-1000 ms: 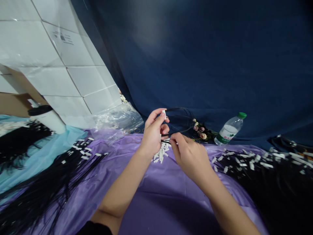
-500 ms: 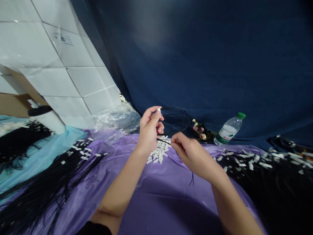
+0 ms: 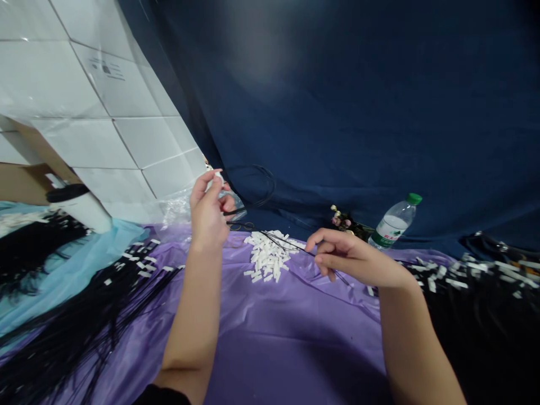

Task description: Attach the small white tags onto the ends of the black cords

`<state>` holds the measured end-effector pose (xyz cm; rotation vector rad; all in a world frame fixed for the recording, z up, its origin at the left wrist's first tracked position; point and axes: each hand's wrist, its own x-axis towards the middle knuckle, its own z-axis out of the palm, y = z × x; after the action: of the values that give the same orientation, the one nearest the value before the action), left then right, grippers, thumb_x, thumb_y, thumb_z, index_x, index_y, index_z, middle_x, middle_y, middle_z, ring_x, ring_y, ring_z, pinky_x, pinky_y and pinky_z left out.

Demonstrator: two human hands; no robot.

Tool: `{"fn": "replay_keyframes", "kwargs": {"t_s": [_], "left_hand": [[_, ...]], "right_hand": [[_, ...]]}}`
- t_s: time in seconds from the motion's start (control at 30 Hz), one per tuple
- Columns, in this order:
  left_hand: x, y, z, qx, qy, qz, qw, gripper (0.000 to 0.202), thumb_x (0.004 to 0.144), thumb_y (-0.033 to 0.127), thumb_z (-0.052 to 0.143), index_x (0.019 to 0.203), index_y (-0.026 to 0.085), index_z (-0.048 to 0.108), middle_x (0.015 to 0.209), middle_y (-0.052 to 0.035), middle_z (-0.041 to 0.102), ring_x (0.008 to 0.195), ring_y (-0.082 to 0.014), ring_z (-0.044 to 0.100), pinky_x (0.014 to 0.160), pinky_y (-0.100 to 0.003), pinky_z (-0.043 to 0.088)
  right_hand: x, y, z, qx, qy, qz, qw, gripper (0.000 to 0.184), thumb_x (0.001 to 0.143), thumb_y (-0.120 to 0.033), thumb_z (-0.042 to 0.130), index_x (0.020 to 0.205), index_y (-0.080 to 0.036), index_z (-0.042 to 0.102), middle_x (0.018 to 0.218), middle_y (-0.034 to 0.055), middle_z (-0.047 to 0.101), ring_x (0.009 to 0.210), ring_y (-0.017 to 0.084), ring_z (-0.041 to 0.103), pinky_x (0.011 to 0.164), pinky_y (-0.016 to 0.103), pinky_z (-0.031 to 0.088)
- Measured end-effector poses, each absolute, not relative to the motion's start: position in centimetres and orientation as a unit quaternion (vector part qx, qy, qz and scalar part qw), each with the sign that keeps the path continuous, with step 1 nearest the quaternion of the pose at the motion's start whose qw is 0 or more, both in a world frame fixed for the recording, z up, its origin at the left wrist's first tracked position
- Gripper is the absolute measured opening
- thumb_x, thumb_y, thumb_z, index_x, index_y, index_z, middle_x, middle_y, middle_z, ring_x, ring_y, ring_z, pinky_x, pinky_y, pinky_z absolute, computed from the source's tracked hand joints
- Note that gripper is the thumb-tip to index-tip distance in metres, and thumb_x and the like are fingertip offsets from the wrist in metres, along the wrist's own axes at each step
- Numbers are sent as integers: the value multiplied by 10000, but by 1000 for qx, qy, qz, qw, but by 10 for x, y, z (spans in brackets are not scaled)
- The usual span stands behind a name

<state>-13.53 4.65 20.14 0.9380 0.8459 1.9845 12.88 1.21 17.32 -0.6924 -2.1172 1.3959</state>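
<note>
My left hand (image 3: 211, 211), raised at centre left, is closed, pinching a small white tag (image 3: 219, 178) between thumb and forefinger. A looped black cord (image 3: 272, 185) runs out from it and arcs to the right. The lower fingers curl around the cord's strands. To the right, my right hand (image 3: 343, 253) is closed with its fingertips on the cord's thin lower strands, whose loose ends hang past the fingers. Between the hands, a heap of small white pieces (image 3: 270, 259) lies on the purple sheet (image 3: 287, 332), and the strands cross above it.
Bundles of black cords with white tags lie at left (image 3: 84, 315) and right (image 3: 472, 315). A water bottle (image 3: 392, 225) with a green cap and small flowers (image 3: 342, 219) stand at the back. White boxes (image 3: 139, 135) and a lidded white cup (image 3: 80, 205) are at left.
My left hand has moved left and slightly up with the tag and cord. My right hand has shifted a little right, widening the gap and uncovering the white heap.
</note>
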Motion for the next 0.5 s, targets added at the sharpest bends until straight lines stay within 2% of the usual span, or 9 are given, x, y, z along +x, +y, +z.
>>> {"fn": "replay_keyframes", "kwargs": {"t_s": [0.17,0.3,0.4,0.43,0.5], "left_hand": [[-158,50,203,355,348,793,351,212,746,304,723,920,248,615,707,45,510,381,-31,391,317,-175,153],[-162,52,202,352,355,796,342,216,749,302,715,926,243,608,701,47,512,380,-30,397,313,-170,159],[-155,53,201,363,353,788,352,227,750,302,714,939,240,607,691,49,507,376,-29,390,313,-171,161],[-151,53,200,368,351,783,358,226,750,301,714,939,238,606,689,49,505,376,-29,386,314,-172,162],[-142,52,199,380,348,771,374,221,753,303,714,931,233,604,687,47,502,378,-27,380,316,-173,162]], "right_hand": [[140,16,176,-221,-770,543,251,145,935,-267,548,996,-153,613,754,17,661,645,99,636,619,231,537],[149,16,177,-194,-793,521,251,156,943,-254,544,949,-168,674,834,43,707,792,125,673,747,267,551],[155,16,173,-150,-786,523,294,180,954,-242,523,952,-192,696,887,59,730,866,164,701,803,327,557],[156,16,170,-124,-770,533,328,176,955,-261,523,962,-210,691,872,50,733,824,172,712,793,353,563],[156,18,165,-75,-720,548,419,144,936,-349,550,965,-262,661,775,-1,714,598,149,686,682,369,576]]}}
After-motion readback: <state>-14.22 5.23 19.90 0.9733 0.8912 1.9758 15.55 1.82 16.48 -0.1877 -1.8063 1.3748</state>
